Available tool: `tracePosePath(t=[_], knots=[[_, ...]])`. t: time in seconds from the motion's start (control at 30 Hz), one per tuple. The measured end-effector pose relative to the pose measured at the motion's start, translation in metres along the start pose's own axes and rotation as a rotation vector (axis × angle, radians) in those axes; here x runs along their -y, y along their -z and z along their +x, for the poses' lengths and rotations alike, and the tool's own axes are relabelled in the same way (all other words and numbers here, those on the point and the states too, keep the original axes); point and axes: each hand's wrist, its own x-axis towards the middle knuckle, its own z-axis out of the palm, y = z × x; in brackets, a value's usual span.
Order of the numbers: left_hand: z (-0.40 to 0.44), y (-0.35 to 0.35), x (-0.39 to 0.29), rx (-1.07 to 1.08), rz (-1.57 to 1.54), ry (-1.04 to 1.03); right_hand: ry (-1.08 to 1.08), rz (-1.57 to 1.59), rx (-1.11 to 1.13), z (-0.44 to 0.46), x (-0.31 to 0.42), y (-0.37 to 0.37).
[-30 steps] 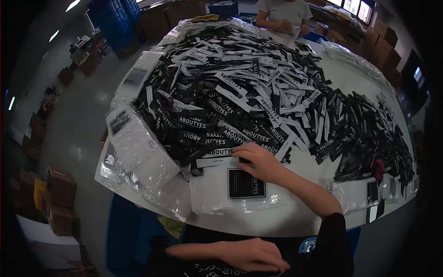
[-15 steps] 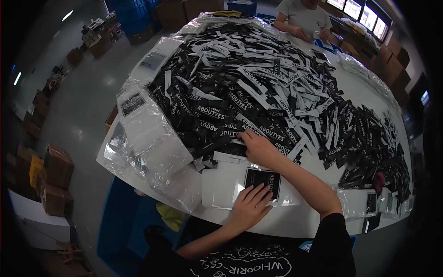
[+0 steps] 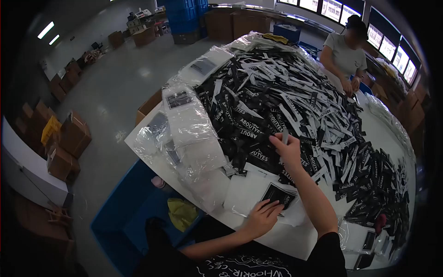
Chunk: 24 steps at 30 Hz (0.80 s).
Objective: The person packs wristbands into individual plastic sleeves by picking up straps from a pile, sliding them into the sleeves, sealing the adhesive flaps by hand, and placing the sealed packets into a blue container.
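Note:
My left hand (image 3: 262,220) lies with its fingers stretched out over a clear plastic bag (image 3: 244,190) at the table's front edge. The fingertips rest on a black square label (image 3: 278,196) with white lettering. Above it, my right hand (image 3: 290,151) is raised over a big heap of black-and-white packets (image 3: 254,123) printed "ABOUTYES". Between its thumb and fingers stands a narrow greyish packet (image 3: 285,136), seen nearly edge-on.
Stacked clear bags (image 3: 196,124) line the table's left side. More bags (image 3: 357,237) lie at the near right. A blue bin (image 3: 122,221) holding a yellow-green cloth (image 3: 181,213) stands below the table. Across the heap, another person (image 3: 346,55) works at the far side.
My right hand has come up from the heap with a narrow packet in its fingers. My left hand stays on the bag. The view has tilted and turned, showing more of the room.

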Motion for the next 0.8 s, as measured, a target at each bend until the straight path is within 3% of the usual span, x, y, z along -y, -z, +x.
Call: tracePosePath(t=[0.07,0.2,0.27,0.33,0.4,0.47,0.53,0.6,0.67,0.7,0.77,0.8], knots=[[0.007,0.004,-0.005,-0.021,0.002,0.012,0.221,-0.045,-0.053,-0.016,0.024,0.036],[0.019,0.002,-0.009,-0.070,-0.009,0.056,0.641,0.251,-0.305,-0.091,0.034,0.096],[0.020,0.001,-0.006,-0.054,-0.013,0.029,0.683,0.194,-0.243,-0.140,0.029,0.128],[0.019,-0.002,-0.004,-0.064,0.007,0.023,0.690,0.290,-0.366,-0.185,0.005,0.133],[0.020,-0.001,-0.005,-0.065,-0.020,0.021,0.642,0.003,-0.745,-0.217,-0.053,0.127],[0.020,0.000,-0.005,-0.081,-0.007,0.032,0.248,-0.201,-0.604,-0.245,-0.082,0.115],[0.017,0.001,-0.005,-0.070,-0.007,0.020,0.193,-0.116,-0.459,-0.254,-0.104,0.109],[0.021,-0.001,-0.005,-0.075,-0.001,-0.001,0.139,-0.087,-0.497,-0.274,-0.102,0.109],[0.021,0.002,-0.006,-0.108,-0.036,0.014,0.371,-0.077,-0.506,-0.281,-0.103,0.104],[0.020,0.004,-0.005,-0.103,-0.040,0.001,0.167,-0.083,-0.489,-0.273,-0.105,0.096],[0.019,0.002,-0.004,-0.110,-0.094,0.033,0.062,-0.205,-0.360,-0.276,-0.096,0.094],[0.018,0.001,-0.005,-0.123,-0.103,0.031,0.063,-0.017,-0.422,-0.275,-0.072,0.086]])
